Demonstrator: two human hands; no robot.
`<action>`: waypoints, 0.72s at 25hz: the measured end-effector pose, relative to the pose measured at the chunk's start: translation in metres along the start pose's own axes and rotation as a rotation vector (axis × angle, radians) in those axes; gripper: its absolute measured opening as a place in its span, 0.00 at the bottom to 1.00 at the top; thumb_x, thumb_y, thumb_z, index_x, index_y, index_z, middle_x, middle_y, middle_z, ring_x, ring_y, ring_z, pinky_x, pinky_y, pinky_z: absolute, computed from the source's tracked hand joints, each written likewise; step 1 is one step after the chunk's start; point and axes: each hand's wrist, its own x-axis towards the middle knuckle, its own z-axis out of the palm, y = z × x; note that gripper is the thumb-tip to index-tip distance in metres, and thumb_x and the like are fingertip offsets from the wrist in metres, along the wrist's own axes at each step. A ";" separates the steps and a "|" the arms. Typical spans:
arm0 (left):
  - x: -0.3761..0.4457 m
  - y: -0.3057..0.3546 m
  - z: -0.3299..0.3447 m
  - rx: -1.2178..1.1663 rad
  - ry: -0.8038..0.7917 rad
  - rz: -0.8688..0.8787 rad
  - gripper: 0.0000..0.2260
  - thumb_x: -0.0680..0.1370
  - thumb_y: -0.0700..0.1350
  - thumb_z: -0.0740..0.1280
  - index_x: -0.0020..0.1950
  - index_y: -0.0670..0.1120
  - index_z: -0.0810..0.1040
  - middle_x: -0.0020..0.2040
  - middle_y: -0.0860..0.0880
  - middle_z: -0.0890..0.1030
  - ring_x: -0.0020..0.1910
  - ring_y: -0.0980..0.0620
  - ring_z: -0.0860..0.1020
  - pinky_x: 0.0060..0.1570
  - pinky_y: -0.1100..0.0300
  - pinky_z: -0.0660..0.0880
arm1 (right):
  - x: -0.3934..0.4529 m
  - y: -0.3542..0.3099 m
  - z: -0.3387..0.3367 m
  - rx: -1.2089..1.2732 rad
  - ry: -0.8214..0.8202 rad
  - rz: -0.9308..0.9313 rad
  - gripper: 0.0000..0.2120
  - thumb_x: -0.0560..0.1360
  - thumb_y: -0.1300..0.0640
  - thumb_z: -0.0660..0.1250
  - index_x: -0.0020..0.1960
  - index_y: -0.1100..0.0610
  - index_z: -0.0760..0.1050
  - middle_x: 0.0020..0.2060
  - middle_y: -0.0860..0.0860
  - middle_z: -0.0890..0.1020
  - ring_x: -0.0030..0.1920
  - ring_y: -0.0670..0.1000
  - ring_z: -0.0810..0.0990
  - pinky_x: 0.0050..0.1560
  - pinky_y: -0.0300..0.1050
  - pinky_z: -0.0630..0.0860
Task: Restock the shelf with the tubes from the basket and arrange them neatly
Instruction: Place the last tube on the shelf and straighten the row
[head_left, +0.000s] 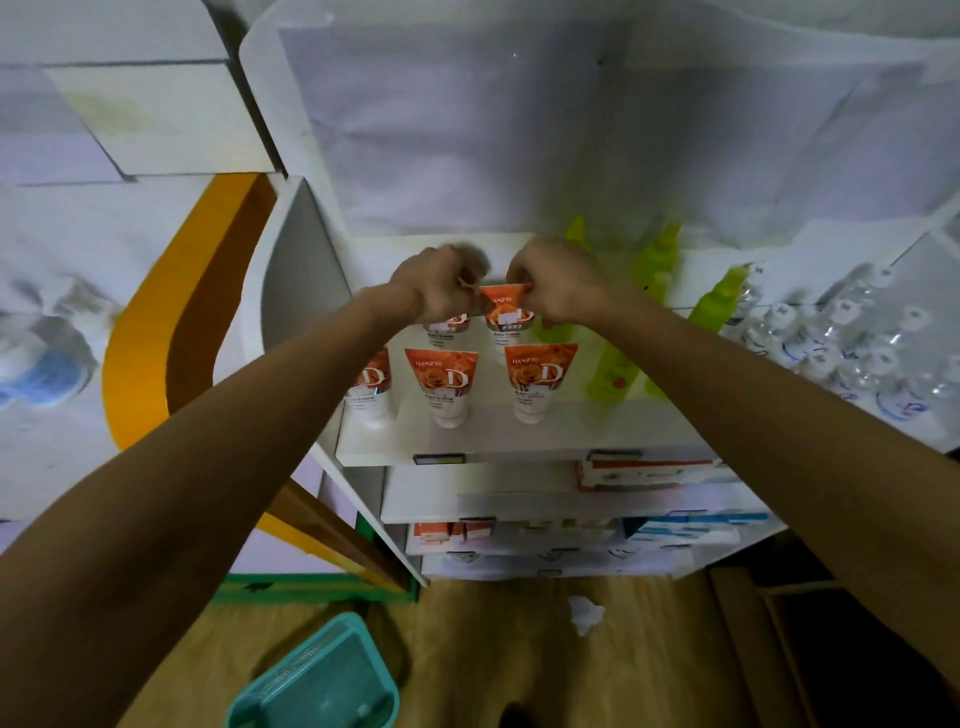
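Note:
Several orange-and-white tubes stand cap-down on the top white shelf (519, 441). Three form the front row: one (373, 387) partly behind my left forearm, one (444, 387) in the middle, one (537, 382) on the right. In the back row, my right hand (558, 283) pinches the crimped top of a tube (506, 312), and my left hand (441, 286) touches its other corner. Another back-row tube (447, 326) shows under my left hand. The teal basket (317, 680) sits on the floor below; I see no tubes in it.
Green bottles (657, 260) stand right of the tubes, then clear bottles with white caps (841, 343). Lower shelves hold orange and blue boxes (654, 470). A crumpled white scrap (584, 613) lies on the wooden floor. An orange curved panel (156, 322) is at left.

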 end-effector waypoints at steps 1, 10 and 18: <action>-0.003 -0.007 -0.004 0.007 -0.021 -0.010 0.25 0.72 0.57 0.74 0.66 0.50 0.77 0.62 0.51 0.82 0.59 0.50 0.80 0.60 0.50 0.77 | -0.004 0.001 -0.005 0.023 0.050 -0.018 0.14 0.73 0.60 0.70 0.59 0.53 0.81 0.53 0.53 0.85 0.47 0.53 0.83 0.50 0.46 0.78; -0.033 -0.040 -0.019 0.033 0.015 -0.002 0.13 0.77 0.49 0.72 0.60 0.49 0.84 0.57 0.48 0.84 0.55 0.47 0.80 0.57 0.51 0.76 | -0.094 0.014 0.023 0.632 -0.011 0.184 0.27 0.69 0.53 0.78 0.65 0.55 0.76 0.55 0.48 0.81 0.55 0.47 0.79 0.52 0.40 0.75; -0.046 -0.059 -0.027 0.111 0.096 -0.007 0.10 0.77 0.41 0.71 0.56 0.45 0.86 0.54 0.45 0.86 0.51 0.47 0.83 0.54 0.56 0.77 | -0.085 0.007 0.049 0.732 0.034 0.233 0.15 0.67 0.59 0.79 0.52 0.55 0.83 0.40 0.46 0.82 0.41 0.43 0.80 0.44 0.38 0.74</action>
